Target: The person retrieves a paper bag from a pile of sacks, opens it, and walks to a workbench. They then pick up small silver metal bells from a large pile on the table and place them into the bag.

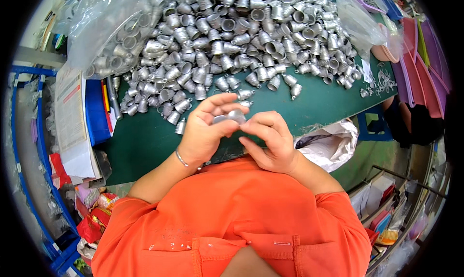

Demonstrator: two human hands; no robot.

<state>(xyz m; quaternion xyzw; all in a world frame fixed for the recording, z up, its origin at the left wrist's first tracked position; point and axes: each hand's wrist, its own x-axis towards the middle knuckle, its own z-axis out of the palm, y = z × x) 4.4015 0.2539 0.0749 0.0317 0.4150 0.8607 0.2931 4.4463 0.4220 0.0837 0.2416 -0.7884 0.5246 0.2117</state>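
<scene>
Grn table [137,144] w/ a big pile of silver bell-shaped cups [232,40] over its far side, a few strays just beyond the hands. Clear plastic bag [108,26] on pile's L end. White sack [334,144] by near edge, R of R hand [273,139]. L hand [203,127] half closed, 1 small cup [236,115] btwn thumb & fingers, above near part of table, short of pile. R hand partly curled, fingertips at cup's near side, thumb a bit apart; can't tell if it grips, cup's blurred. Thin bangle [181,158] on L wrist.
</scene>
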